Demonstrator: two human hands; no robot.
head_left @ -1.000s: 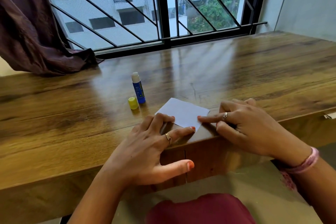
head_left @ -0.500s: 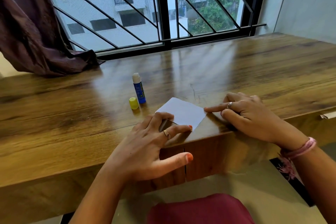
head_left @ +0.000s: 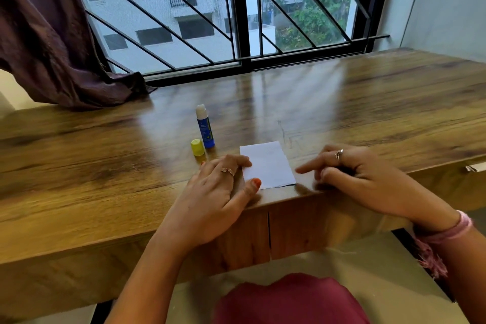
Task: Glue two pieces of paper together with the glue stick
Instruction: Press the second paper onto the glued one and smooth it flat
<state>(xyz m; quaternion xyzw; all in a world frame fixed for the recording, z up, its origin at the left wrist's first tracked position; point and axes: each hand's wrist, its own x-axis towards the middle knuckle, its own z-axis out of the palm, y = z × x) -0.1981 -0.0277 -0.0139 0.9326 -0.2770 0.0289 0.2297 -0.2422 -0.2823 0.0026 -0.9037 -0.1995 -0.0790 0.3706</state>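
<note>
A white paper rectangle [head_left: 268,164] lies flat near the front edge of the wooden desk [head_left: 368,113]; a second sheet's edge barely shows under its lower side. My left hand [head_left: 221,192] presses on the paper's left edge with fingers and thumb. My right hand [head_left: 355,176] rests on the desk just right of the paper, forefinger stretched toward it, the tip close to its right edge. The blue glue stick [head_left: 204,126] stands upright and uncapped behind my left hand. Its yellow cap [head_left: 197,147] sits beside it.
A dark curtain [head_left: 52,47] drapes onto the desk at the far left. A barred window [head_left: 236,21] runs along the back edge. A small metal drawer handle [head_left: 473,167] shows at the right front. My knee in red cloth is below the desk.
The paper has turned from a diagonal lie to square with the desk edge. My left hand shifted along its left side; my right forefinger came off the right corner.
</note>
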